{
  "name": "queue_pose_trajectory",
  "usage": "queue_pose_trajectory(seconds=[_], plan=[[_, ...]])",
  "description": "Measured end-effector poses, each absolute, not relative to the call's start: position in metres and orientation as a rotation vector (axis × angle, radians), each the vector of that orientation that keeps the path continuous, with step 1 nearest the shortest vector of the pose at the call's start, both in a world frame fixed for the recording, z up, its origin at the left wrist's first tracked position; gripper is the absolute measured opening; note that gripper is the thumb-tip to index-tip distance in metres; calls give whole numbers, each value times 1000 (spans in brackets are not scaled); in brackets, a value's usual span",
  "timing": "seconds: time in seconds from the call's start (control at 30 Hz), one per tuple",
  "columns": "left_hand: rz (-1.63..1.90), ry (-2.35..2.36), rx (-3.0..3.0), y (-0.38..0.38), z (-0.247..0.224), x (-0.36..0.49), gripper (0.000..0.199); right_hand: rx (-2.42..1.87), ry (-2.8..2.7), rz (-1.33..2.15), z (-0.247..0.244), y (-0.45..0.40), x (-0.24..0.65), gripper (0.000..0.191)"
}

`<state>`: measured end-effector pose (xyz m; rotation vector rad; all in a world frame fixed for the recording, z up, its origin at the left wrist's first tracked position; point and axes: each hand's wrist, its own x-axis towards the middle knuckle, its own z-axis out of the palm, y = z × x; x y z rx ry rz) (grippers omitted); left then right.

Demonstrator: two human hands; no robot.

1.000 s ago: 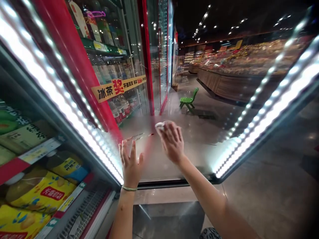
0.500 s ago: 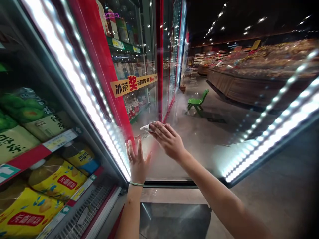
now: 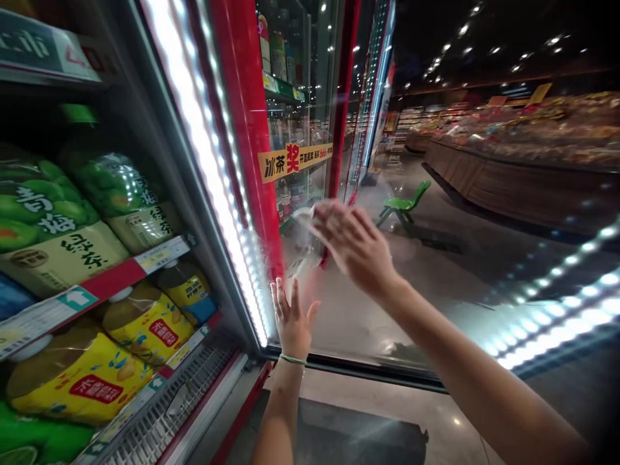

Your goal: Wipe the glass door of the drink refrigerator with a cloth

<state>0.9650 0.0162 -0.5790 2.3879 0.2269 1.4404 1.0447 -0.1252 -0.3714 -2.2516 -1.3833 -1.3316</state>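
Observation:
A fogged glass door (image 3: 349, 316) with bright light strips along its sides fills the middle of the view. My left hand (image 3: 294, 323), a thin band at its wrist, lies with fingers spread against the lower left of the glass. Higher and to the right, my right hand (image 3: 358, 248) is blurred by motion, its fingers pressing a white cloth or tissue (image 3: 305, 216) to the pane. Part of the cloth sticks out past the fingertips; the rest is hidden under them.
Shelves with green tea bottles (image 3: 43, 219) and yellow-labelled bottles (image 3: 92, 381) stand at the left. Through the glass show a red-framed cooler with a yellow banner (image 3: 295, 161), a green chair (image 3: 405, 201) and a wooden display stand (image 3: 508, 181).
My right hand has moved up the glass with the cloth. The view has turned left, so more of the bottle shelves shows. My left hand stays spread on the lower pane.

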Motion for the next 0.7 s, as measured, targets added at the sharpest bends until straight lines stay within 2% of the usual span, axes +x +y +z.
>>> queue_pose_trajectory(seconds=[0.13,0.3,0.37,0.53,0.6,0.7], plan=[[1383,203,2382,20,-574,956,89,-2250,-1318,-1279,-341,-107,1043,77],[1342,202,2368,31,-565,937,79,-2223,-1885,-905,-374,-89,1031,71],[1325,212,2366,39,-564,931,77,-2205,-1898,-963,-358,-83,1030,69],[1391,250,2286,65,-560,919,62,-2237,-1618,-1339,-281,-41,1027,57],[1418,260,2253,75,-558,914,58,-2255,-1649,-1290,-295,-23,1021,61],[1430,274,2221,87,-558,905,58,-2358,-1916,-998,-371,-11,1008,66]])
